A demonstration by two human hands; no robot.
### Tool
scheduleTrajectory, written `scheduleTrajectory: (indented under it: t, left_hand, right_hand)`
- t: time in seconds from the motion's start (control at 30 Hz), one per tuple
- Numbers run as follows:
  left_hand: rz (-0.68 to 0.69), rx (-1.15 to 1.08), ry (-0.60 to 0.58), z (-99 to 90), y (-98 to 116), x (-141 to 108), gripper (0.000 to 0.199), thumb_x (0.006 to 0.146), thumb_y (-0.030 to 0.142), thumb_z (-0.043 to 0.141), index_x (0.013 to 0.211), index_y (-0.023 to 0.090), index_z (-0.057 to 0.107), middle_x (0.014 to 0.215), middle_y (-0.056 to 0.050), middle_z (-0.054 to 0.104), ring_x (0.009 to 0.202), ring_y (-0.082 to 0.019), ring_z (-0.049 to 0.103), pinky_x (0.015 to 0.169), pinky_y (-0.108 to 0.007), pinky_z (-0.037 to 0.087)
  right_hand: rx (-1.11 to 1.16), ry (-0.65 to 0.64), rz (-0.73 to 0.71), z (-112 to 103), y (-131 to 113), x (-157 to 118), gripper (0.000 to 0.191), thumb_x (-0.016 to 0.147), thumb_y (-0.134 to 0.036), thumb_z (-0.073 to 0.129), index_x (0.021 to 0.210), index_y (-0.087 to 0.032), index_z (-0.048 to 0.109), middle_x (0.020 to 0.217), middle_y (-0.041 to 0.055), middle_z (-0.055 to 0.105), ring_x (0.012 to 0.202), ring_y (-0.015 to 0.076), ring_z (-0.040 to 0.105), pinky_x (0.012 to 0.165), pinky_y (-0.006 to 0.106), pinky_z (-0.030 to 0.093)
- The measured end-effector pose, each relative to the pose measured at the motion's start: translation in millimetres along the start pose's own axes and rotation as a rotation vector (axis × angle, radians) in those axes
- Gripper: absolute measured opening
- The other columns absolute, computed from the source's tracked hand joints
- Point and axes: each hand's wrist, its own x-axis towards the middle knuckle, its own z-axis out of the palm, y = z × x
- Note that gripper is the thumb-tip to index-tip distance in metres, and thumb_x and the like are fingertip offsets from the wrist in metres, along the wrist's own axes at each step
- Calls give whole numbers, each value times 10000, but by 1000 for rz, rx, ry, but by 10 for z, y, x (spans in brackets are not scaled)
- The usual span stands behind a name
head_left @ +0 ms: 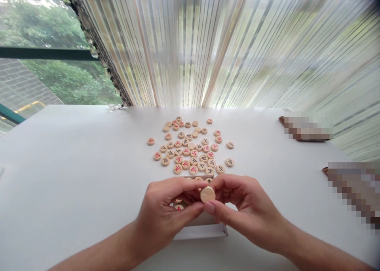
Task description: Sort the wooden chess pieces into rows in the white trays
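Between the fingertips of my left hand (166, 205) and my right hand (243, 207) is a round wooden Chinese chess piece (207, 194), its blank side toward me. Both hands pinch it at the edges, thumbs below and index fingers above. They hold it over an open cardboard box (202, 231), which they partly cover. Some chess pieces lie inside the box, among them one with a red character (179, 208). Beyond the box, many more chess pieces (194, 153) are spread in a loose group, marked in red or black, a few blank side up.
All of this is on a white table (89, 176). Two brown objects, partly blurred out, rest at the right: one farther back (313, 139) and one nearer (353, 192). A string curtain (190, 45) hangs along the table's far edge, with a window (50, 33) at the left.
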Motion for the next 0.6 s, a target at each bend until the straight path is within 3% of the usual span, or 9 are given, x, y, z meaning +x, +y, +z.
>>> scheduleTrajectory:
  t: [0.27, 0.6]
  left_hand:
    - [175, 184, -36, 44, 16, 4, 253, 835, 21, 837, 1060, 135, 813, 875, -18, 848, 734, -80, 775, 745, -73, 606]
    - [20, 27, -80, 23, -2, -22, 258, 870, 66, 833, 1105, 169, 805, 855, -29, 838, 727, -130, 800, 688, -155, 645]
  right_hand:
    - [-98, 30, 3, -15, 6, -18, 294, 822, -318, 915, 741, -150, 687, 612, -27, 614, 559, 86, 516, 514, 185, 405]
    - [78, -68, 48, -36, -54, 1, 364, 933, -448, 803, 797, -135, 675, 670, 3, 633, 567, 91, 546, 545, 205, 456]
